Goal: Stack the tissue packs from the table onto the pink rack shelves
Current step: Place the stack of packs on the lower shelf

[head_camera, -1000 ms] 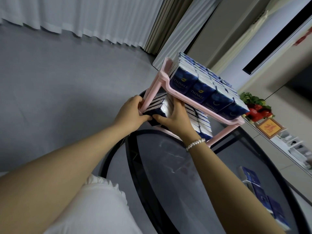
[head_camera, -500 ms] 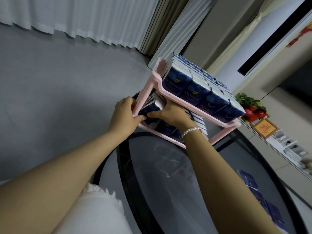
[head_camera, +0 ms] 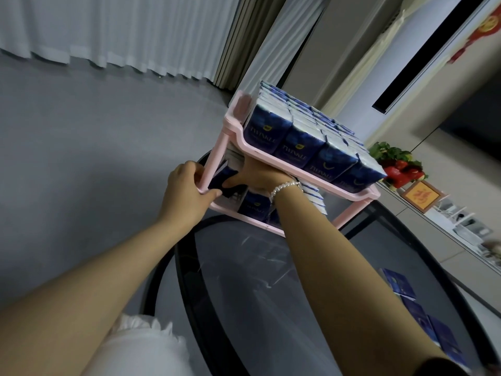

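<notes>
Tissue pack [head_camera: 221, 178], dark blue, seemingly pinched by my right hand [head_camera: 259, 176] inside the pink plastic rack [head_camera: 273, 229], my left hand [head_camera: 187, 189] gripping its post.

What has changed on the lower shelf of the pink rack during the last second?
The right hand has pushed the dark blue tissue pack deeper under the upper shelf of the pink plastic rack; its fingers now reach further inside. The left hand still steadies the pack at the corner post. The full upper row and the loose blue packs on the glass table are unchanged.
</notes>
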